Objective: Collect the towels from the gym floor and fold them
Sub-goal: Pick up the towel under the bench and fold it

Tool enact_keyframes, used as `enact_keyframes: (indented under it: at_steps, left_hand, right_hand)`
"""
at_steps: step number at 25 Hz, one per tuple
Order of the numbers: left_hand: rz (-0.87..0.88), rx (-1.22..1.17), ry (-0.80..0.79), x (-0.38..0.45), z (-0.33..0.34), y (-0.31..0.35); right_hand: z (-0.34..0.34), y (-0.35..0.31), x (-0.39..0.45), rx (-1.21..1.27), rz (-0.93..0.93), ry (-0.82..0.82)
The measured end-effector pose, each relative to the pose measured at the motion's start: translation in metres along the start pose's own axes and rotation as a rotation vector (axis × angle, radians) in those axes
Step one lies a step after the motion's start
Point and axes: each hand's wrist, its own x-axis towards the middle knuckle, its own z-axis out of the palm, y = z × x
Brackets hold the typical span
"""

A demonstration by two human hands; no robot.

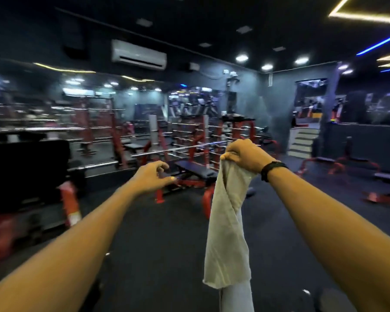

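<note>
Now the right hand (pixel 245 155) holds the pale towel (pixel 226 226) up by its top, so it hangs down long over the dark floor (pixel 158 233). Beside it, the left hand (pixel 152 177) is empty, fingers loosely bent. Folding seems just begun; I think it should next catch the other top corner. Farther off stands a red bench (pixel 193 172).

**Colours in the gym**

The towel (pixel 225 226) is plain cream-white with no pattern. The wristband (pixel 271 169) is black. The floor (pixel 162 233) is dark grey. The weight bench (pixel 193 168) has a black pad and a red frame, and the racks (pixel 189 134) are red too. The air conditioner (pixel 139 54) is white. The ceiling light strips (pixel 367 18) are yellow and blue.
</note>
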Motion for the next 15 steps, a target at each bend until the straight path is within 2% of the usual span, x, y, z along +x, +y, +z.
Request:
enact_keyframes:
  at_steps: [8,15]
  left_hand:
    - [-0.393,0.161,0.24,-0.152,-0.193,-0.172]
    - [-0.728,0.289,0.412,-0.266,-0.327,-0.282]
  right_hand:
    - [0.118,-0.227,0.128,0.182,-0.377,-0.102]
    - [0.217,-0.428,0.228,0.425,-0.629,-0.15]
